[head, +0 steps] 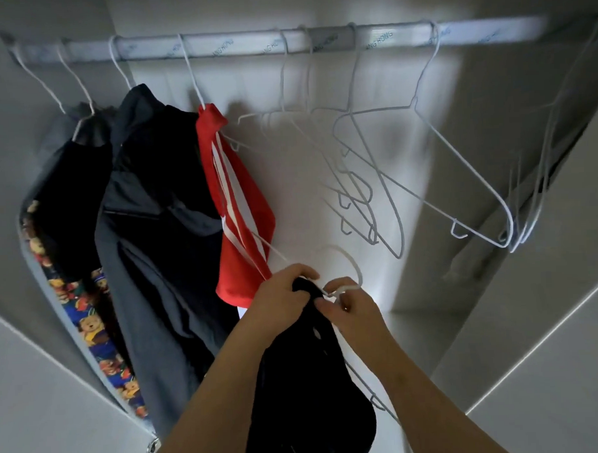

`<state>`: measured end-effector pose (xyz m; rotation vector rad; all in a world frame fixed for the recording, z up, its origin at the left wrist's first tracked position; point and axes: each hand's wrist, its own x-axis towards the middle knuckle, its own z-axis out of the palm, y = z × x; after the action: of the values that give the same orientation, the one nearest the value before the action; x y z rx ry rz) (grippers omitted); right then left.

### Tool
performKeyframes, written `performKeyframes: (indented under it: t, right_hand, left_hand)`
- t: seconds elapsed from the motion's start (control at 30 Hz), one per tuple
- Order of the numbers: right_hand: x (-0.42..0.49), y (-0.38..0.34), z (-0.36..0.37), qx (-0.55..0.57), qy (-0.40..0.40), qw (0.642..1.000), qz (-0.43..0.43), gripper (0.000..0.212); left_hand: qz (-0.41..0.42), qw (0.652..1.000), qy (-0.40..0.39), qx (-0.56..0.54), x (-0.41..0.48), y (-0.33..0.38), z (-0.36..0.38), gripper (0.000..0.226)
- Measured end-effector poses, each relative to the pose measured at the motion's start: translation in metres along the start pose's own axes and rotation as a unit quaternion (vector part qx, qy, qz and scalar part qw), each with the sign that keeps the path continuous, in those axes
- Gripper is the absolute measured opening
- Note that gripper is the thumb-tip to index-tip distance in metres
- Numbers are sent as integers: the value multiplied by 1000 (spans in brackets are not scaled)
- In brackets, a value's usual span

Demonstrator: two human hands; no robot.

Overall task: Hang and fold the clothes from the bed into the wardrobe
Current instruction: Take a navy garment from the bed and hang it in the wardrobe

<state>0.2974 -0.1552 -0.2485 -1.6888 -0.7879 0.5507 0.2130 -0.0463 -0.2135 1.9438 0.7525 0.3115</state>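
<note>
- two hands are working close together low in the view. the left hand [283, 294] is gripping the bunched top of the black garment [306, 378], fingers curled round the cloth. the right hand [353, 305] is pinching the white wire hanger [349, 256] near its neck, fingers curled.
- the garment is hanging limp between the forearms, in front of the open wardrobe and not yet on the rod.
- handling, my read: it's looking light and soft with no stiffness, sagging wherever unsupported and probably sliding on smooth wire. the hanger is looking thin and springy.
- hold, my call: cloth at its top edge, hanger just below the hook, leaving the hook free.
- the garment's long axis is running vertical, top at the hands, bottom dropping out of frame. the hook is pointing up and away toward the rod.
- farther in, on the left, a red garment [235, 201], a dark jacket [155, 214] and a bear-print fabric [90, 321] are hanging.
- farthest, the rod [250, 41] is carrying empty hangers [424, 174] on the right. the gap beside the red garment is looking usable.
</note>
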Motion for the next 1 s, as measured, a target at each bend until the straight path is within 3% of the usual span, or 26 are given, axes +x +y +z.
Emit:
performKeyframes:
  t: [0.1, 0.23, 0.33, 0.5, 0.73, 0.8, 0.9, 1.0]
  right_hand:
    - [-3, 1, -3, -15, 33, 999, -21, 27]
    - [-10, 22, -10, -8, 61, 997, 38, 35]
    - [-14, 30, -12, 15, 48, 996, 70, 34]
    - [-19, 36, -20, 17, 78, 995, 52, 42]
    - [-16, 41, -34, 12, 30, 998, 55, 58]
    - [-16, 42, -36, -14, -10, 997, 71, 60]
    - [-17, 46, -37, -54, -47, 993, 97, 57]
    - [-13, 48, -37, -57, -61, 990, 112, 57]
  left_hand:
    - [-61, 990, 96, -82, -1, -8, -8, 36]
    - [-160, 948, 228, -157, 5, -28, -25, 23]
    - [-228, 907, 257, -243, 11, -41, -32, 32]
    - [-289, 865, 276, -305, 18, -58, -33, 19]
    - [-323, 818, 332, -342, 27, -87, -37, 42]
    - [-312, 825, 336, -329, 30, -93, -39, 38]
    - [-278, 866, 320, -266, 34, -99, -35, 31]
    - [-243, 914, 306, -108, 31, -99, -28, 25]
